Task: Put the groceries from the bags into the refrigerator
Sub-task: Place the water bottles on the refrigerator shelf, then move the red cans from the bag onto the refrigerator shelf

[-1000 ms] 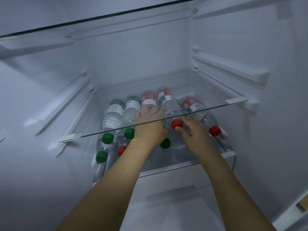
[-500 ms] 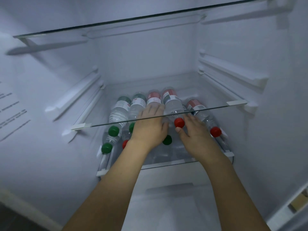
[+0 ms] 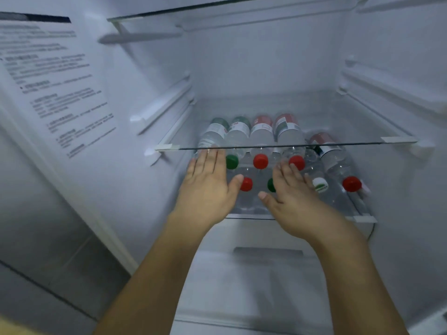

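Bottles (image 3: 261, 136) lie stacked on the refrigerator shelf (image 3: 362, 218); my left hand (image 3: 208, 187) and right hand (image 3: 294, 201) hover with fingers spread, holding nothing; bags unseen.

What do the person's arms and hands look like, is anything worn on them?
Both forearms are bare, with no sleeves in view. The left hand and right hand wear no gloves, and no rings, watch or bracelets show.
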{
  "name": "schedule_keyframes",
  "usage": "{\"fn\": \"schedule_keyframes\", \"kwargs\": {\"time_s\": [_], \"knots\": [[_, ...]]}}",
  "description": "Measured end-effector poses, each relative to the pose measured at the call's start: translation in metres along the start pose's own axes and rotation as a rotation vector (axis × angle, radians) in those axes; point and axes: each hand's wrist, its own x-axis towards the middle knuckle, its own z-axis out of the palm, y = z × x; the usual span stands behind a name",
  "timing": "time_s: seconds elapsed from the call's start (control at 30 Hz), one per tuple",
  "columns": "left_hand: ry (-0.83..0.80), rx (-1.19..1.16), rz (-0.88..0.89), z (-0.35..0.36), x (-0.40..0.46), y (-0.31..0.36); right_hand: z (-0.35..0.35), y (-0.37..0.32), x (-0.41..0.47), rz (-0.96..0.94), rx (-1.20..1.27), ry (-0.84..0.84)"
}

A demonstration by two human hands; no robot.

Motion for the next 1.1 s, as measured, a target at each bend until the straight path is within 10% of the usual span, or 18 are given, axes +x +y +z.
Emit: {"fn": "schedule_keyframes", "kwargs": {"time_s": [0.77,1.1], "knots": [[-0.126,0.025,-0.145,-0.106,-0.172,-0.039,-0.01,-0.122,-0.093,-0.173,-0.105,-0.137],[-0.088,0.103,-0.536,-0.143,-0.251,-0.056,-0.012,-0.178,-0.12,-0.493,-0.099,-0.191]]}}
